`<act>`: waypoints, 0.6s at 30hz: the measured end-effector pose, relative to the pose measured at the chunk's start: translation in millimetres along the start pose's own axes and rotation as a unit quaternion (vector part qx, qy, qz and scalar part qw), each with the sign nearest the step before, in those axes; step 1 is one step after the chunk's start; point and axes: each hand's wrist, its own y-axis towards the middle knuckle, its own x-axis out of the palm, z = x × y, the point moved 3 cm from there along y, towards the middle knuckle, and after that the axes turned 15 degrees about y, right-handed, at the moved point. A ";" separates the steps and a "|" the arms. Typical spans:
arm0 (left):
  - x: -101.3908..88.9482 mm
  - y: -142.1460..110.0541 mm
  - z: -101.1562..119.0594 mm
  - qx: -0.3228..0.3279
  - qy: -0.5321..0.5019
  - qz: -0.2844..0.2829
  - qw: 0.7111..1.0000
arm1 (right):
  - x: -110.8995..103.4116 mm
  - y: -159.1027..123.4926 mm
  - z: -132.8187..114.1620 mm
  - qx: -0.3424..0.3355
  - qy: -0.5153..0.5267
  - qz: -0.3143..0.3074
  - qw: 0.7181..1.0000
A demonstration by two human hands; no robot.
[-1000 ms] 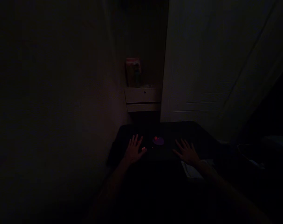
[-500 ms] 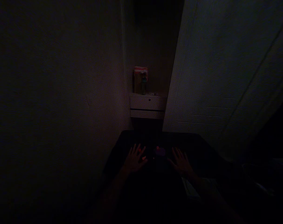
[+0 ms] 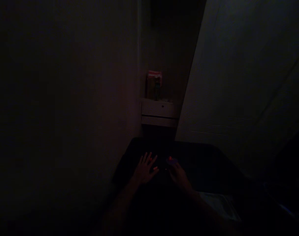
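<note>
The left hand (image 3: 144,169) lies over a black surface (image 3: 203,160) with its fingers spread apart and its thumb held out to the right. A small red-lit piece (image 3: 155,168) sits in the gap between that thumb and the forefinger, near the thumb's tip, and a dimmer red spot (image 3: 150,159) shows between the fingertips above it. The right hand (image 3: 180,177) reaches in from the other side, its fingertips at the near right edge of a purple disc (image 3: 172,161); they seem to touch it, but the dark hides whether they are clamped on it or merely resting there. The disc is just ahead of those fingers, to the right of the left fingertips and apart from them, with a red light (image 3: 170,158) at its far left side. A tiny bright dot (image 3: 165,169) lies between the two thumbs. Behind the right fingers, beside the forearm, is a pale sheet (image 3: 222,206). Well beyond both sets of fingertips stand drawers (image 3: 158,109), with a bottle (image 3: 157,92) and a red-topped pack (image 3: 153,74) on top.
</note>
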 end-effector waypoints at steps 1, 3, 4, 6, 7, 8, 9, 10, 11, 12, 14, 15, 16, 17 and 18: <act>-1.3 -0.1 0.5 -0.003 -0.001 -0.004 1.000 | 0.6 0.3 0.6 0.007 -0.001 -0.010 1.000; -3.9 -0.2 1.5 -0.006 -0.006 -0.007 1.000 | 2.9 1.7 0.3 0.021 -0.005 -0.037 0.999; -5.1 -0.2 1.9 -0.007 -0.008 -0.007 1.000 | 4.6 2.8 -0.8 0.027 -0.006 -0.049 0.998; -6.7 -0.4 2.6 -0.009 -0.013 -0.006 1.000 | 8.3 6.1 -4.6 0.043 -0.009 -0.064 0.997; -7.2 -0.5 2.7 -0.011 -0.016 -0.006 1.000 | 9.3 7.9 -6.8 0.054 -0.011 -0.065 0.996; -7.4 -0.7 2.7 -0.013 -0.019 -0.005 1.000 | 9.9 9.7 -9.1 0.065 -0.011 -0.067 0.996; -7.6 -0.9 2.6 -0.015 -0.022 -0.004 1.000 | 10.0 11.2 -11.2 0.072 -0.009 -0.071 0.995; -7.7 -1.1 2.4 -0.016 -0.026 -0.003 1.000 | 9.2 12.4 -13.1 0.077 -0.009 -0.071 0.994; -7.8 -1.4 2.3 -0.014 -0.030 0.000 0.999 | 8.1 13.3 -14.5 0.080 -0.010 -0.068 0.994; -7.8 -1.7 2.1 -0.014 -0.035 0.004 0.999 | 7.0 13.8 -15.1 0.083 -0.014 -0.067 0.994; -8.1 -2.0 1.2 -0.018 -0.047 0.013 0.999 | 6.8 13.6 -13.2 0.104 -0.019 -0.080 0.991; -8.2 -2.1 0.5 -0.023 -0.053 0.018 0.998 | 7.5 13.2 -11.5 0.111 -0.019 -0.083 0.990; -8.5 -2.1 -0.3 -0.029 -0.061 0.022 0.997 | 8.3 12.7 -9.5 0.114 -0.017 -0.080 0.990; -8.8 -2.1 -1.2 -0.035 -0.068 0.026 0.997 | 9.6 12.2 -7.4 0.113 -0.013 -0.075 0.991; -9.4 -2.1 -2.2 -0.043 -0.076 0.030 0.996 | 10.9 11.8 -5.2 0.112 -0.009 -0.067 0.991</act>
